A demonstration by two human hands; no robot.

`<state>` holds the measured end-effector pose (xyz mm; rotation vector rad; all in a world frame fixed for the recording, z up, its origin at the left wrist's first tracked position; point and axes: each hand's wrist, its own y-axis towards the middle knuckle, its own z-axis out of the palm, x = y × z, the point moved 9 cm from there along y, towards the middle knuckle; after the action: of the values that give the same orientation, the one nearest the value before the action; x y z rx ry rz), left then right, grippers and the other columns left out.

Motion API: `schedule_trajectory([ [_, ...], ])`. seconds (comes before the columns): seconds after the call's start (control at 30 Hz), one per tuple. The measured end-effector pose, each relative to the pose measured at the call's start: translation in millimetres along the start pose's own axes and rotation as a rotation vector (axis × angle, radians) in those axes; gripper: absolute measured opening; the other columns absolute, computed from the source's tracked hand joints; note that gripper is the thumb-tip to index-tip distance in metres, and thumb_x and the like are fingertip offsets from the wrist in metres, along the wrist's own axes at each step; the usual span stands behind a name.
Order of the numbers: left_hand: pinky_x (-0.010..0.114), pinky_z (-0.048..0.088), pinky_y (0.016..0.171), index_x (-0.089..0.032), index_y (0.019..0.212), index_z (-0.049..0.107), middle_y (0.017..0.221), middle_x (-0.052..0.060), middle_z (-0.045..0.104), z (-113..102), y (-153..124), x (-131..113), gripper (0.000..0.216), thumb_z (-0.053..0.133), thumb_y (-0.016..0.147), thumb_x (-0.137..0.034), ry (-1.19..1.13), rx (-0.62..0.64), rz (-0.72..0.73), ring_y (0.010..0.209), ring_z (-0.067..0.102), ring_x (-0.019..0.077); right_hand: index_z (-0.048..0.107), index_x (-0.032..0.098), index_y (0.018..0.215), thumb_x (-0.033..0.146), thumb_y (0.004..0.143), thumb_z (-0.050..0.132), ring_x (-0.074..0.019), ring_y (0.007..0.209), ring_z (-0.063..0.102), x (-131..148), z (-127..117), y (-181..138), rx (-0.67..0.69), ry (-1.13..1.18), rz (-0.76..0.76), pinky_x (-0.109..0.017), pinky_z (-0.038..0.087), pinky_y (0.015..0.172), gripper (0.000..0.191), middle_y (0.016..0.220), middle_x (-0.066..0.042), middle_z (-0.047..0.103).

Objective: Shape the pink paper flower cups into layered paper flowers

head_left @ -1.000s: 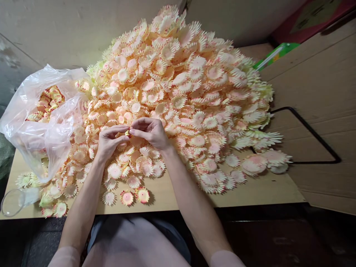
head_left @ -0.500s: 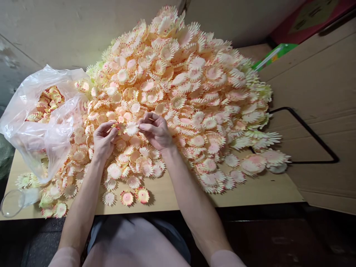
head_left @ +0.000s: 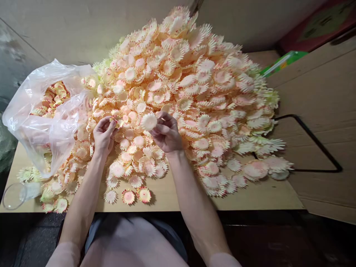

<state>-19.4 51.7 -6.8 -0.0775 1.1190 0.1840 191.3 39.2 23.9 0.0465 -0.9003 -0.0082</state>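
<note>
My left hand point(head_left: 104, 135) is closed in a pinch at the front of a large heap of artificial flower petal layers point(head_left: 194, 89). A small yellow-and-red petal piece point(head_left: 112, 119) shows at its fingertips, mostly hidden. To the right, my right hand point(head_left: 168, 134) grips a pale round petal layer point(head_left: 148, 121) by its edge between thumb and fingers. That layer faces me, apart from my left hand. Below my hands, two red-tipped petal layers point(head_left: 144, 194) and a paler one point(head_left: 110, 196) lie flat near the table's front edge.
At the left a translucent plastic bag point(head_left: 55, 129) stands open, with red-and-yellow petal layers inside. A clear plastic cup point(head_left: 15, 195) lies on its side on the table point(head_left: 167, 200). Cardboard point(head_left: 319, 148) with a black metal bar point(head_left: 317, 142) borders the right side.
My right hand has moved right, away from the left, with the pale petal layer now turned more toward me. My left hand has stayed nearly in place. The view has shifted slightly.
</note>
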Motion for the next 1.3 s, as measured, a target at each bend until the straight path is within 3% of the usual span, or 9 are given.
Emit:
schedule_trajectory([
  [0.13, 0.022, 0.060, 0.068, -0.025, 0.092, 0.074, 0.086, -0.001, 0.074, 8, -3, -1, 0.033, 0.088, 0.064, -0.030, -0.019, 0.070, -0.029, 0.071, 0.067, 0.0082, 0.064, 0.024, 0.074, 0.039, 0.053, 0.092, -0.0025, 0.046, 0.043, 7, -14, 7, -0.121, 0.098, -0.070, -0.016, 0.042, 0.046, 0.038, 0.056, 0.009, 0.057],
  [0.27, 0.030, 0.062, 0.076, -0.026, 0.099, 0.075, 0.091, 0.000, 0.073, 19, -10, 3, 0.035, 0.086, 0.066, -0.028, -0.003, 0.160, -0.077, 0.074, 0.067, 0.0099, 0.067, 0.023, 0.073, 0.040, 0.066, 0.086, -0.0027, 0.041, 0.044, 0, 4, 4, 0.033, 0.056, -0.034, -0.016, 0.040, 0.041, 0.027, 0.056, 0.007, 0.062],
  [0.4, 0.028, 0.060, 0.076, -0.026, 0.094, 0.077, 0.098, 0.001, 0.073, 20, -11, 3, 0.030, 0.086, 0.066, -0.027, 0.045, 0.174, -0.092, 0.080, 0.068, 0.0107, 0.072, 0.020, 0.081, 0.038, 0.072, 0.083, -0.0078, 0.048, 0.057, -23, 25, -1, 0.203, -0.080, 0.081, -0.022, 0.050, 0.049, 0.024, 0.066, 0.001, 0.072],
  [0.57, 0.029, 0.055, 0.090, -0.020, 0.084, 0.076, 0.107, 0.007, 0.074, 34, -14, -6, 0.019, 0.085, 0.068, -0.022, 0.144, 0.327, -0.015, 0.102, 0.069, 0.0175, 0.075, 0.019, 0.087, 0.032, 0.073, 0.082, -0.0085, 0.064, 0.066, -36, 19, 7, 0.144, -0.162, 0.083, -0.020, 0.056, 0.063, 0.020, 0.076, 0.000, 0.075],
  [0.63, 0.030, 0.055, 0.091, -0.022, 0.091, 0.074, 0.109, 0.007, 0.075, 35, -16, -3, 0.025, 0.084, 0.069, -0.021, 0.142, 0.337, -0.052, 0.102, 0.070, 0.0175, 0.076, 0.019, 0.089, 0.031, 0.073, 0.082, -0.0096, 0.068, 0.068, -39, 17, 8, 0.146, -0.179, 0.090, -0.021, 0.057, 0.066, 0.020, 0.080, -0.001, 0.075],
  [0.73, 0.026, 0.055, 0.088, -0.019, 0.089, 0.072, 0.105, 0.007, 0.075, 36, -16, -3, 0.017, 0.081, 0.074, -0.023, 0.153, 0.317, -0.041, 0.098, 0.071, 0.0150, 0.077, 0.020, 0.087, 0.030, 0.073, 0.081, -0.0104, 0.073, 0.069, -40, 16, 11, 0.148, -0.194, 0.107, -0.022, 0.058, 0.070, 0.018, 0.082, -0.001, 0.076],
  [0.83, 0.025, 0.056, 0.087, -0.019, 0.088, 0.072, 0.098, 0.004, 0.076, 44, -4, -3, 0.017, 0.081, 0.074, -0.024, 0.170, 0.296, -0.036, 0.092, 0.071, 0.0126, 0.076, 0.019, 0.084, 0.031, 0.071, 0.083, -0.0097, 0.071, 0.068, -38, 12, 20, 0.110, -0.190, 0.126, -0.022, 0.058, 0.070, 0.019, 0.080, -0.001, 0.075],
  [1.07, 0.026, 0.057, 0.086, -0.022, 0.092, 0.074, 0.094, 0.003, 0.077, 78, 46, 8, 0.024, 0.083, 0.071, -0.027, 0.124, 0.398, -0.020, 0.086, 0.071, 0.0122, 0.072, 0.020, 0.080, 0.034, 0.067, 0.086, -0.0072, 0.063, 0.063, -32, -8, 50, -0.044, -0.053, 0.148, -0.020, 0.054, 0.062, 0.023, 0.075, 0.002, 0.072],
  [1.3, 0.026, 0.058, 0.081, -0.025, 0.098, 0.078, 0.102, 0.005, 0.078, 80, 52, 21, 0.031, 0.085, 0.068, -0.024, 0.125, 0.581, -0.228, 0.087, 0.073, 0.0147, 0.073, 0.021, 0.079, 0.028, 0.064, 0.088, -0.0046, 0.058, 0.057, -29, -10, 51, -0.015, -0.058, 0.149, -0.017, 0.049, 0.058, 0.022, 0.070, 0.004, 0.070],
])
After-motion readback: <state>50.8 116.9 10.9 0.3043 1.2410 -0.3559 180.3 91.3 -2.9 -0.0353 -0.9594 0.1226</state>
